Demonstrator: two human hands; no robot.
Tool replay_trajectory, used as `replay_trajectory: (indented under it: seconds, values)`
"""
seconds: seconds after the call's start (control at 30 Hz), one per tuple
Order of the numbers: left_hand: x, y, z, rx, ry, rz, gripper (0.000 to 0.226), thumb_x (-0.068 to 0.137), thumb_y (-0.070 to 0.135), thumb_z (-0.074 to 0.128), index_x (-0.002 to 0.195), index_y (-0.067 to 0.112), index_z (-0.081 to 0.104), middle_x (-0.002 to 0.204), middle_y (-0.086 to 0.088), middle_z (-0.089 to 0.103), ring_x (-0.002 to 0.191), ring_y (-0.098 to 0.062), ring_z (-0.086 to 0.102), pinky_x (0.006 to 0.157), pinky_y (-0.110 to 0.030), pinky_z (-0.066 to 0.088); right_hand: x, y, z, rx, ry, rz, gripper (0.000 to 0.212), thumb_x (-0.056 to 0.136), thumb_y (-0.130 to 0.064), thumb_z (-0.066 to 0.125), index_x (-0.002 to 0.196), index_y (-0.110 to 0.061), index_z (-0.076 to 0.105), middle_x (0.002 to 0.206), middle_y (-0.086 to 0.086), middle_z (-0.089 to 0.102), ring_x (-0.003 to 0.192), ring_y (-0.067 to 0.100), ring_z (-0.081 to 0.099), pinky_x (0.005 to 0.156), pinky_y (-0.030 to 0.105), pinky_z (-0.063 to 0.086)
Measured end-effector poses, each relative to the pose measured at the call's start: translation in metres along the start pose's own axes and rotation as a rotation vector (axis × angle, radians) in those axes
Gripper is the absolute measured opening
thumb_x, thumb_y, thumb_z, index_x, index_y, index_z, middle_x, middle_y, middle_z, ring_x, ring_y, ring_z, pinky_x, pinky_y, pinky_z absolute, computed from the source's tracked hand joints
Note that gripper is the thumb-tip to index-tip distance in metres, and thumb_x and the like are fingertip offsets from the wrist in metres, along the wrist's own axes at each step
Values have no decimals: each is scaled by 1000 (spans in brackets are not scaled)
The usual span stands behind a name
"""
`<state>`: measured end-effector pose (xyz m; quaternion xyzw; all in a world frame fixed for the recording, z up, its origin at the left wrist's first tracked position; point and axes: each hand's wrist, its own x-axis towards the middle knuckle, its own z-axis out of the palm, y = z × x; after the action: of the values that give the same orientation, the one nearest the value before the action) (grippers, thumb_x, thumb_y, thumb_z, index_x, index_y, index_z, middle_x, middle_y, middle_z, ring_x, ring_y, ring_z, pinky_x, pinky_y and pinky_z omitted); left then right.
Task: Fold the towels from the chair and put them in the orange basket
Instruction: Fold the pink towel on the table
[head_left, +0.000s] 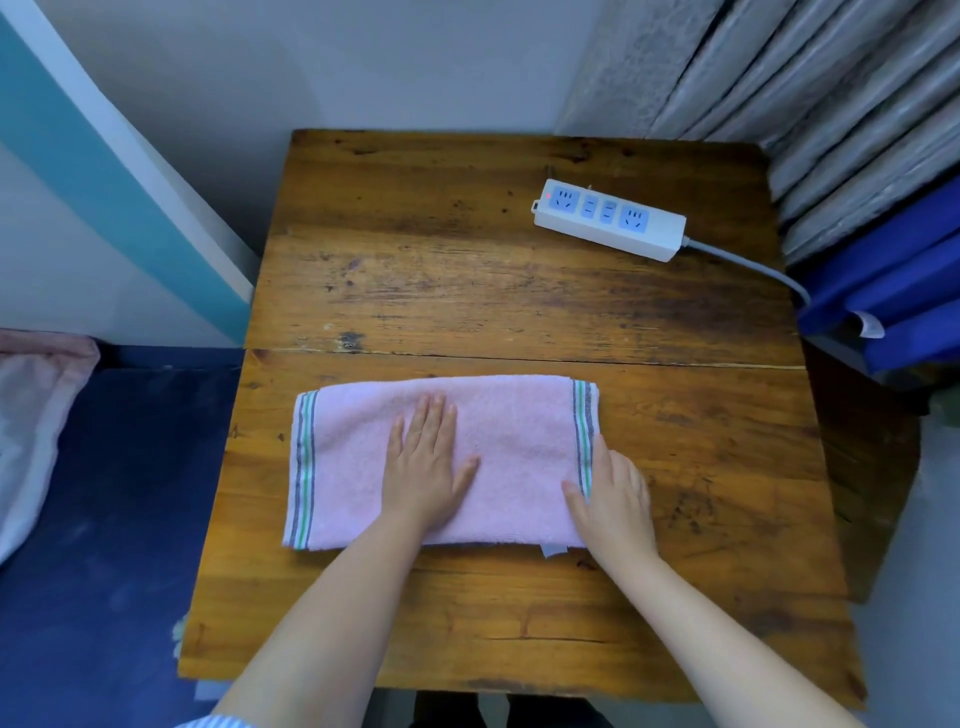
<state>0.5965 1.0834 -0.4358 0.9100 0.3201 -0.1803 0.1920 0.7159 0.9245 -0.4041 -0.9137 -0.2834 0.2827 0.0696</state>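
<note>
— Towel (514, 457) first: where does it lie?

— Pink, with green and grey stripes at both short ends, spread flat as a long rectangle across the near half of the wooden table (519, 296). It looks doubled over lengthwise, and a small tag pokes out under its near edge toward the right.

— And the left hand (428, 462)?

— Flat on the middle of the towel, palm down, fingers straight and slightly spread, pressing the cloth. It curls around nothing.

— The right hand (615, 499)?

— At the towel's right striped end. The thumb lies on top of the cloth just inside the stripes, and the fingers sit bent at the outer edge beside it. It appears to pinch that end, though whether the fingertips reach under the cloth I cannot tell.

— What else sits on the table?

— A white power strip (610, 218) with blue sockets at the far right, well apart from the towel; a small red light shows at its left end and its grey cable (748, 265) runs off the right edge.

— Around the table?

— Grey curtain folds (831, 78) at the far right with blue fabric (893, 270) below them, and pale pinkish cloth (31, 415) at the left edge of the view, over a dark blue surface.
</note>
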Motion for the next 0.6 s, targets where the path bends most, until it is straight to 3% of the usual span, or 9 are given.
replay_trajectory:
  seconds: [0.07,0.13,0.17,0.23,0.3,0.37,0.4,0.47,0.6]
  values:
    - [-1,0,-1,11,-26,-15,77,93,53,6,132,1,48,141,-14,44,131,-26,33,112,-28,-9,-4,-5,1,67,6,-19,66,95,-32,44,147,-11,10,141,8,36,129,21,34,106,28,33]
    - [-1,2,1,35,-10,-44,72,86,49,20,132,1,48,140,-14,47,131,-24,27,111,-31,-1,-4,-14,2,172,14,68,67,94,-26,49,147,-13,11,136,10,40,122,22,41,101,30,37]
    - [0,2,2,20,4,-58,79,82,51,15,139,3,37,149,-12,34,134,-22,15,111,-32,-2,-2,-19,4,212,20,125,67,93,-23,50,147,-13,12,134,11,41,120,23,44,102,32,36]
    - [2,0,6,64,86,-23,92,70,56,-9,148,9,2,152,-1,-13,138,-12,-14,109,-31,-15,5,-28,6,256,30,245,66,92,-18,52,146,-12,14,133,11,44,119,26,47,104,37,32]
    - [2,-2,6,50,38,-28,92,66,58,-17,147,14,-13,147,4,-29,141,-12,-22,112,-33,-19,12,-33,5,270,19,360,53,91,-15,52,138,-11,31,124,11,54,113,30,51,100,37,33]
    - [2,-4,3,61,6,-44,77,85,57,-2,147,14,-14,154,0,-24,144,-15,-20,115,-36,-15,17,-33,3,306,31,414,20,88,-15,51,108,-12,52,102,9,61,97,29,53,90,35,33]
    - [1,-2,1,56,-18,-42,71,93,53,8,147,13,-14,155,-2,-22,144,-16,-20,116,-36,-14,17,-31,1,340,32,434,6,87,-15,52,92,-13,54,89,5,58,88,27,52,88,36,34]
    - [2,0,-4,11,-57,-29,70,96,48,18,147,12,-14,156,-3,-21,144,-17,-20,116,-37,-13,16,-27,-5,486,24,437,8,82,-10,55,76,-13,53,75,4,55,80,26,52,81,37,41]
    - [-5,-21,-20,-201,-45,20,77,93,40,37,147,7,-7,157,-7,-13,145,-17,-13,116,-28,-7,-4,-46,-37,749,-20,239,10,80,0,61,78,-9,58,77,4,60,75,23,57,67,33,46]
